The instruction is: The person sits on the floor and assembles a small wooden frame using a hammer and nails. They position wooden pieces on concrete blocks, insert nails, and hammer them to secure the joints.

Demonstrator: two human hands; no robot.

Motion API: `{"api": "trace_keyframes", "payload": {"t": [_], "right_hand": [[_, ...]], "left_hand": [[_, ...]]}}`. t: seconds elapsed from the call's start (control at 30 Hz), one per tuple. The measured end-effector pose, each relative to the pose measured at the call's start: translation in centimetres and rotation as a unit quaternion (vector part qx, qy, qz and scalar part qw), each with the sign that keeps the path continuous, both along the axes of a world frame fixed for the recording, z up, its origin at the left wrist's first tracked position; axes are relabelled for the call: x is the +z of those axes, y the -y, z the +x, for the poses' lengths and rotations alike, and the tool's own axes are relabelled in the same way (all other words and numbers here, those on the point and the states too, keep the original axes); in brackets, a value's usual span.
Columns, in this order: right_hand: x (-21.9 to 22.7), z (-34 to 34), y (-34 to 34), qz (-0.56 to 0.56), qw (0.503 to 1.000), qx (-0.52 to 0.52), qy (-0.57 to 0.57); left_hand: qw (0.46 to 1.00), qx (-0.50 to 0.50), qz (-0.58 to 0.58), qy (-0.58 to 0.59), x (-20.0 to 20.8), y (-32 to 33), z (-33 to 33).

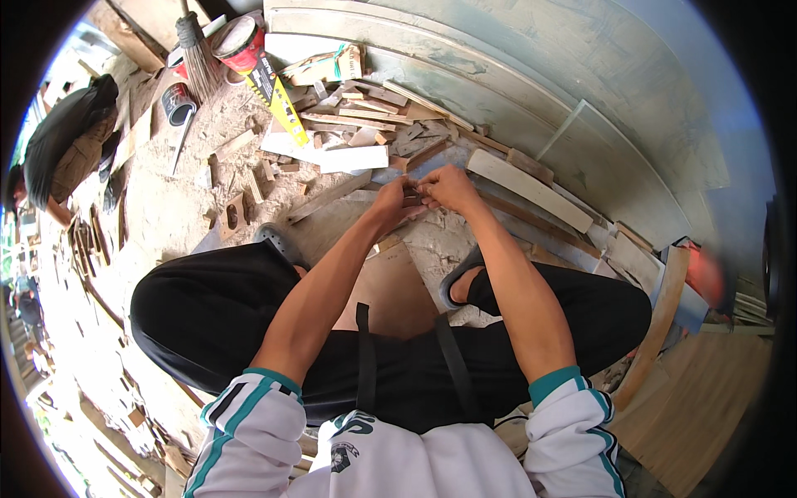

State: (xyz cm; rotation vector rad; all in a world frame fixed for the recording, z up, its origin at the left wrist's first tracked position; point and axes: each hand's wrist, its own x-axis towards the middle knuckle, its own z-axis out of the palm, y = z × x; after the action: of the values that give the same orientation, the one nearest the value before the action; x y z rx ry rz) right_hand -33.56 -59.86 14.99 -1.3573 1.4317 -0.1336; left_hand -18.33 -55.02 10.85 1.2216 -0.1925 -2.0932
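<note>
Head view of a squatting person whose 2 hands meet over the floor (166, 216), a dusty grey surface strewn with sawdust. The left hand (392, 202) and the right hand (448, 187) are drawn close together, fingertips touching, and pinch between them a small wooden piece (412, 197), dark brown and short; its exact shape cannot be told, as the fingers cover most of it. The piece is held just above the floor, in front of the person's knees and directly below the scrap pile. That scrap pile (374, 116) consists of thin, flat offcuts of pale and reddish wood, straight-edged and lying crisscross. To the left of the pile lies a hand saw (278, 95) with a yellow and black blade cover; further left of the pile stand a red round tin (241, 46), a straw broom (198, 54) and a small dark can (176, 104). To the right of the pile, a long pale plank (531, 189) with rounded ends lies diagonally, and beyond it rise broad grey-green painted boards (515, 75) with a worn, streaked finish. Below the pile, between the person's feet, lies a flat brown panel (390, 290) with a smooth surface. The person wears black trousers, dark sandals and white sleeves with teal cuffs.
</note>
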Motion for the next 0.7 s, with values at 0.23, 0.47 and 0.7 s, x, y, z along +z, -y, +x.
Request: {"api": "trace_keyframes", "payload": {"t": [0.23, 0.47, 0.7], "right_hand": [[-2.0, 0.3, -0.8, -0.016, 0.996, -0.028, 0.081], [-6.4, -1.1, -2.2, -0.14, 0.99, -0.031, -0.003], [-17.0, -7.9, -4.5, 0.036, 0.955, -0.077, -0.285]], "left_hand": [[1.0, 0.025, 0.016, -0.01, -1.2, -0.8, 1.0], [0.999, 0.038, 0.026, 0.003, -2.0, -1.1, 1.9], [0.981, 0.025, 0.082, 0.173, -5.0, -2.7, 3.4]]}}
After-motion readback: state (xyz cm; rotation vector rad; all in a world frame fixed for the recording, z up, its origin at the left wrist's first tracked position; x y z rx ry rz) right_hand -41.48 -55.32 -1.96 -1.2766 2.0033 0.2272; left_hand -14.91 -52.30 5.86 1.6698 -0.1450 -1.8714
